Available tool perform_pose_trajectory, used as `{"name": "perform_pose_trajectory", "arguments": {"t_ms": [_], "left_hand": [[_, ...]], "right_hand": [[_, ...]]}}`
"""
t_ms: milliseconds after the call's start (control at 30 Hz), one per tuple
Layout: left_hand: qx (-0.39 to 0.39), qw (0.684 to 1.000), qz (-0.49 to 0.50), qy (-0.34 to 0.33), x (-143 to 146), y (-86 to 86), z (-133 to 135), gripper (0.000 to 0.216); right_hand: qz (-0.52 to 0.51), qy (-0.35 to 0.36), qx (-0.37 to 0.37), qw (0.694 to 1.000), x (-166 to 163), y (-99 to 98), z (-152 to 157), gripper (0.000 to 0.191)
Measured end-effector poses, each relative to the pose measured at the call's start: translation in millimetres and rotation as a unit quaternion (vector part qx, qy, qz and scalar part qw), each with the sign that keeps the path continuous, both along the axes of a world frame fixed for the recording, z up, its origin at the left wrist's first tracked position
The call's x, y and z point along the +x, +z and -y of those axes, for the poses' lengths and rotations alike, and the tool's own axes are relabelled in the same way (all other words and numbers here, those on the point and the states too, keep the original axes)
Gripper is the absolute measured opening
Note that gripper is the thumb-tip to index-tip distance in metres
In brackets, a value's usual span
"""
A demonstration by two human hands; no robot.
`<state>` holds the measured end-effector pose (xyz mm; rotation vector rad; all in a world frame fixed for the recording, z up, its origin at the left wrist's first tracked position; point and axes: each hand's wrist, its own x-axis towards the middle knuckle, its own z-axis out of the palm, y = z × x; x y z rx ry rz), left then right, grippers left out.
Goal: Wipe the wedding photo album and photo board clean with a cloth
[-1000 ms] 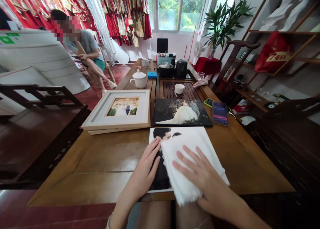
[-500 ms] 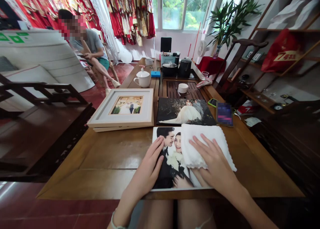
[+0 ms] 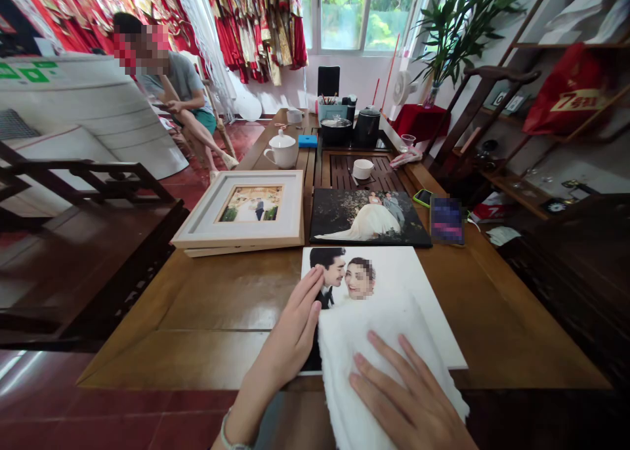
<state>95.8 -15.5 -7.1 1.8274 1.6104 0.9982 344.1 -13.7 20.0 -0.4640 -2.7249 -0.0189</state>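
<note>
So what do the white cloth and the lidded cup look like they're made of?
The white cloth seems matte, soft cotton or microfibre, going by its fuzzy edge; which, I can't tell. The lidded cup is probably glazed ceramic, given its smooth white surface.

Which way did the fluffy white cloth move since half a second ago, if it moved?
Yes, nearer and left: the fluffy white cloth now reaches past the near edge of the brown wooden table; then, it didn't.

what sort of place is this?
Likely a wedding photo or bridal shop: red and gold garments hang at the back, a framed wedding photo is on the wooden table, and a couple's portrait lies partly under a white cloth.
</note>
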Motion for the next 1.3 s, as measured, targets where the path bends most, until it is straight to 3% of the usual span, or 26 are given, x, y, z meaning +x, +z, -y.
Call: {"name": "perform_pose_trajectory", "arguments": {"t_ms": [100,267,400,533,667,833,1133,1300], "left_hand": [[-0.003,1.0,-0.021,0.001,0,0.8,0,0.049],[0.01,0.999,-0.041,-0.008,-1,0.9,0,0.051],[0.016,0.999,-0.039,-0.01,-1,-0.6,0,0.051],[0.012,0.999,-0.045,-0.006,-1,-1.2,0,0.051],[0.013,0.999,-0.045,-0.005,-2,-1.3,0,0.05],[0.022,0.999,-0.036,-0.011,-2,-0.6,-1,0.051],[0.002,0.999,-0.038,-0.003,-2,-1.5,0,0.05],[-0.001,1.0,-0.024,-0.007,-1,0.4,-1,0.049]], "right_hand": [[0.002,0.01,-0.091,0.996,8,9.5,-15,0.051],[0.005,-0.062,-0.183,0.981,1,16.9,-74,0.075],[0.038,-0.007,-0.23,0.972,-21,24.4,-124,0.076],[0.055,0.062,-0.251,0.964,-46,31.7,-150,0.073],[0.039,0.087,-0.258,0.961,-54,34.4,-162,0.072],[0.025,0.067,-0.263,0.962,-46,40.9,-176,0.056],[0.047,0.098,-0.261,0.959,-75,48.5,-182,0.066],[0.059,0.003,-0.224,0.973,-57,32.3,-155,0.075]]}}
